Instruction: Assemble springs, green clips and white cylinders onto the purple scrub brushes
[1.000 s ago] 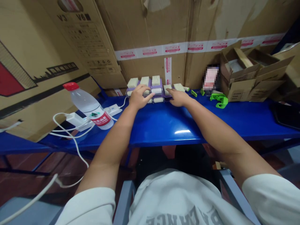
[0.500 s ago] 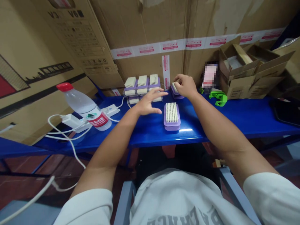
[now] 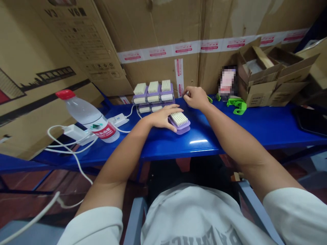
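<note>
My left hand (image 3: pixel 163 117) lies over the end of a purple brush with white bristles (image 3: pixel 179 120), which sits angled on the blue bench. Its fingers and thumb wrap that end. My right hand (image 3: pixel 196 98) pinches a second brush (image 3: pixel 187 93) at the back of the bench, and only a sliver of its white bristles shows past my fingers. To the left of my fingertips stands a tight group of several similar purple brushes (image 3: pixel 153 97), bristles facing up and their rows touching.
A water bottle with a red cap (image 3: pixel 88 117) lies on the blue bench (image 3: pixel 204 144), near a white power strip (image 3: pixel 118 119) and a charger with white cables (image 3: pixel 76 132). Green plastic parts (image 3: pixel 236 106) and an open cardboard box (image 3: pixel 265 78) stand to the right.
The loose brush has slid left and turned at an angle, and my left hand has moved onto it. My right hand has dropped slightly lower, still on its brush.
</note>
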Demonstrator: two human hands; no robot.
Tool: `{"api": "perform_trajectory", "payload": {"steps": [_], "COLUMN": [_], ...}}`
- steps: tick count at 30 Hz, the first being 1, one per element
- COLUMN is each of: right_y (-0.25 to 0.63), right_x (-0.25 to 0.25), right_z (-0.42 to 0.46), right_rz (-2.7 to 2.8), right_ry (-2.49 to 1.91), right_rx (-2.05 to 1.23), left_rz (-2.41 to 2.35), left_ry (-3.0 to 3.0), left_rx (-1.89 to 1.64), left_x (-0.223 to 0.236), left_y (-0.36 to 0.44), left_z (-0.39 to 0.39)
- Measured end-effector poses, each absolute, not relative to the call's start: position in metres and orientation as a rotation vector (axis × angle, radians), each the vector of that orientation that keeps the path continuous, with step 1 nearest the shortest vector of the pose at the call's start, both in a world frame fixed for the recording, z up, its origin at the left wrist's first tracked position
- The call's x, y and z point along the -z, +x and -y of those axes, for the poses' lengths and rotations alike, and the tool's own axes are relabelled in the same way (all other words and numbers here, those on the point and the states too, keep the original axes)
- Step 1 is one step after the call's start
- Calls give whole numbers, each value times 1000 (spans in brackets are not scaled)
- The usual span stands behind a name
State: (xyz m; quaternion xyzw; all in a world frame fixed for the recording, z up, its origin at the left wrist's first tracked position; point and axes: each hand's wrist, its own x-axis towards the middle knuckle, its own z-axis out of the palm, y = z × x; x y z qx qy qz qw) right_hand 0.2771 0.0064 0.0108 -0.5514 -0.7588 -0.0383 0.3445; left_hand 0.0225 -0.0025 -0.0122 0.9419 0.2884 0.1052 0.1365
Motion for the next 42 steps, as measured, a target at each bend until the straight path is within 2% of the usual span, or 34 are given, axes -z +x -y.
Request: {"api": "perform_trajectory", "payload": {"steps": [5, 11, 20, 28, 42], "right_y": [277, 287, 340, 410, 422], "right_x": [-8, -14, -29, -9, 2], "right_z": [-9, -12, -43, -45, -51], "right_rz": [1976, 1902, 1775, 1509, 1464], "right_ry": [-1410, -1416, -1394, -1502, -1549], "right_rx": [116, 79, 124, 186, 161], "left_rz": [-922, -1004, -1001, -996, -991], "left_ry": [2754, 2754, 2756, 2749, 2732], "left_rx": [-405, -355, -346, -386, -474], "left_x": [19, 20, 16, 18, 12], "left_y": [14, 13, 16, 15, 18], "left_z": [-10, -12, -8, -10, -9]}}
